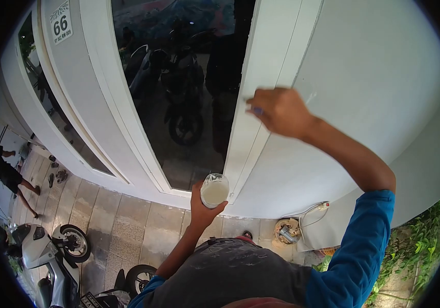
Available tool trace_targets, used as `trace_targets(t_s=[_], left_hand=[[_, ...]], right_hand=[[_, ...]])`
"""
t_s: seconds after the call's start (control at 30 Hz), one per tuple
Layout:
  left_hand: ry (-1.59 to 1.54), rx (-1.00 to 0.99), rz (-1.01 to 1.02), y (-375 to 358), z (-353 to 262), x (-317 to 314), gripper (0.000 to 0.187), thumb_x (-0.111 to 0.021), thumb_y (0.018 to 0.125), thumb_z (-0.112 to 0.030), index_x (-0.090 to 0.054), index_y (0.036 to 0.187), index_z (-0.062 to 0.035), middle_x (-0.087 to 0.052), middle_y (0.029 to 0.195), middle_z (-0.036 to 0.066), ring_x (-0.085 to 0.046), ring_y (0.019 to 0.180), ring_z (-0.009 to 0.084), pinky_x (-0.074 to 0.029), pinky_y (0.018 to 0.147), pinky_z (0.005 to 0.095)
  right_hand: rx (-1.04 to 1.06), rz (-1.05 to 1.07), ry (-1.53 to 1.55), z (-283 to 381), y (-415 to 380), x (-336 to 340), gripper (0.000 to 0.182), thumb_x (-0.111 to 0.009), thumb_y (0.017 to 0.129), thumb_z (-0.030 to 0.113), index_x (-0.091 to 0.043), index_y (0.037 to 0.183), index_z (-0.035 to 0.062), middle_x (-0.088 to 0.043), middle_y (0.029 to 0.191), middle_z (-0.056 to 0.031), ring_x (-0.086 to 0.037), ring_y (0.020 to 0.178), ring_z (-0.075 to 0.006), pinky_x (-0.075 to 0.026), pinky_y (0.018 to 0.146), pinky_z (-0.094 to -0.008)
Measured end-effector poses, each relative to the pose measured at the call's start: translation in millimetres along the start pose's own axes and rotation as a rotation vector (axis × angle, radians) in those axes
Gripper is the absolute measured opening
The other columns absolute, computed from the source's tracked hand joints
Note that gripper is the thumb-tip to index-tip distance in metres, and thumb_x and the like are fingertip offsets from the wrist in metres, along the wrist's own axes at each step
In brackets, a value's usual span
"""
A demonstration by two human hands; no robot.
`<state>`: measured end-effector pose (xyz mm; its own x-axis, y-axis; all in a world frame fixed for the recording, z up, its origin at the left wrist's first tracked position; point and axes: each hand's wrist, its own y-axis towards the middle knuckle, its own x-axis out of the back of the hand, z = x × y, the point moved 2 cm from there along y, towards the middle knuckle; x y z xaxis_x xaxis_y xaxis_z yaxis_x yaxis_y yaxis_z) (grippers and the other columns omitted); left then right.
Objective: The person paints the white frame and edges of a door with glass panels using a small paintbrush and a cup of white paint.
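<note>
My left hand is wrapped round a clear plastic cup of whitish liquid that looks like paint, with white smears inside its rim. The cup is upright, low in front of the glass pane. Raised to the right, my right hand is closed in a pinch at the white window frame. Between its fingers shows a bit of a small tool with a blue part; I cannot tell its kind, as the fingers and motion blur hide most of it.
A grey wall curves off to the right. On the tiled ground stand a parked motorbike and part of another. A person in dark clothes is at far left. A round container of items and a cable lie at the wall's foot.
</note>
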<state>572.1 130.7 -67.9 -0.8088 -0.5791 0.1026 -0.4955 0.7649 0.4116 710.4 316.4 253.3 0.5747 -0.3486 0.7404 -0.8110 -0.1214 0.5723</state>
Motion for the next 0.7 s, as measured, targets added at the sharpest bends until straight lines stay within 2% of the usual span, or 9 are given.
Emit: trace_targets(t_s=[0.07, 0.13, 0.2, 0.27, 0.33, 0.47, 0.6, 0.63, 0.7], left_hand=[[0.000, -0.001, 0.003, 0.7, 1.0, -3.2, 0.088, -0.094, 0.066, -0.020, -0.046, 0.137, 0.0004, -0.055, 0.126, 0.017, -0.058, 0.119, 0.0301, -0.047, 0.101, 0.0423], [-0.004, 0.001, 0.015, 0.1, 0.6, -5.9, 0.088, -0.094, 0.066, -0.020, -0.046, 0.137, 0.0007, -0.054, 0.126, 0.017, -0.057, 0.120, 0.0301, -0.047, 0.101, 0.0424], [-0.010, -0.002, 0.017, 0.4, -3.0, -6.5, 0.088, -0.094, 0.066, -0.019, -0.046, 0.137, 0.0006, -0.054, 0.126, 0.017, -0.057, 0.120, 0.0301, -0.047, 0.101, 0.0424], [-0.017, -0.008, 0.018, -0.7, -1.5, -7.1, 0.088, -0.094, 0.066, -0.019, -0.047, 0.137, 0.0004, -0.054, 0.126, 0.017, -0.057, 0.120, 0.0300, -0.047, 0.102, 0.0423], [-0.047, 0.009, -0.004, -3.2, 6.2, -8.1, 0.088, -0.094, 0.066, -0.019, -0.047, 0.137, -0.0001, -0.054, 0.127, 0.016, -0.057, 0.120, 0.0296, -0.047, 0.102, 0.0419], [-0.064, 0.031, 0.002, -5.6, -1.0, -4.0, 0.089, -0.094, 0.065, -0.020, -0.047, 0.137, -0.0005, -0.054, 0.127, 0.016, -0.057, 0.120, 0.0295, -0.047, 0.102, 0.0422], [-0.010, -0.016, 0.060, -11.3, 2.1, -1.8, 0.091, -0.093, 0.064, -0.017, -0.046, 0.139, -0.0009, -0.055, 0.129, 0.015, -0.057, 0.122, 0.0282, -0.046, 0.105, 0.0422], [0.010, -0.029, 0.074, -11.9, 0.1, -2.9, 0.091, -0.092, 0.064, -0.014, -0.044, 0.141, -0.0011, -0.057, 0.129, 0.015, -0.058, 0.123, 0.0266, -0.046, 0.106, 0.0417], [0.019, -0.026, 0.103, -13.7, -3.9, -4.9, 0.093, -0.093, 0.063, -0.016, -0.044, 0.141, -0.0012, -0.055, 0.132, 0.015, -0.056, 0.125, 0.0275, -0.045, 0.107, 0.0421]], right_hand=[[-0.028, -0.229, -0.079, -29.8, 30.9, 47.3, 0.010, -0.078, 0.084, 0.012, -0.072, 0.090, 0.0079, -0.066, 0.079, -0.0077, -0.065, 0.062, -0.0274, -0.053, 0.060, -0.0380], [0.123, -0.464, -0.365, -54.2, 54.7, 95.1, 0.011, -0.078, 0.085, 0.012, -0.072, 0.093, 0.0092, -0.068, 0.083, -0.0040, -0.066, 0.064, -0.0239, -0.052, 0.059, -0.0346], [0.077, -0.455, -0.511, -50.5, 70.5, 131.7, 0.006, -0.072, 0.092, 0.010, -0.071, 0.094, 0.0039, -0.070, 0.081, -0.0107, -0.067, 0.062, -0.0246, -0.053, 0.055, -0.0354], [0.029, -0.397, -0.558, -55.8, 62.4, 125.1, 0.010, -0.072, 0.094, 0.014, -0.071, 0.098, 0.0053, -0.070, 0.082, -0.0102, -0.068, 0.064, -0.0249, -0.054, 0.056, -0.0372], [0.267, -0.411, -0.646, -59.7, 34.8, 83.1, 0.016, -0.077, 0.082, 0.013, -0.070, 0.097, 0.0090, -0.068, 0.089, -0.0030, -0.066, 0.066, -0.0185, -0.051, 0.058, -0.0312], [0.249, -0.121, -0.306, -0.6, -42.3, -6.5, 0.018, -0.075, 0.080, 0.015, -0.066, 0.093, 0.0066, -0.062, 0.084, -0.0033, -0.063, 0.066, -0.0151, -0.049, 0.058, -0.0324], [-0.215, -0.102, 0.206, 47.4, -82.9, -34.7, 0.016, -0.079, 0.085, 0.012, -0.066, 0.090, 0.0056, -0.065, 0.078, -0.0061, -0.063, 0.061, -0.0193, -0.048, 0.056, -0.0308], [-0.219, -0.095, 0.215, 55.9, -88.0, -33.0, 0.016, -0.079, 0.085, 0.012, -0.066, 0.090, 0.0056, -0.065, 0.078, -0.0061, -0.063, 0.061, -0.0193, -0.048, 0.056, -0.0308], [-0.574, -0.343, 0.567, 65.0, -98.5, -25.3, 0.010, -0.077, 0.089, 0.007, -0.068, 0.091, 0.0017, -0.067, 0.077, -0.0078, -0.062, 0.060, -0.0151, -0.046, 0.056, -0.0273]])
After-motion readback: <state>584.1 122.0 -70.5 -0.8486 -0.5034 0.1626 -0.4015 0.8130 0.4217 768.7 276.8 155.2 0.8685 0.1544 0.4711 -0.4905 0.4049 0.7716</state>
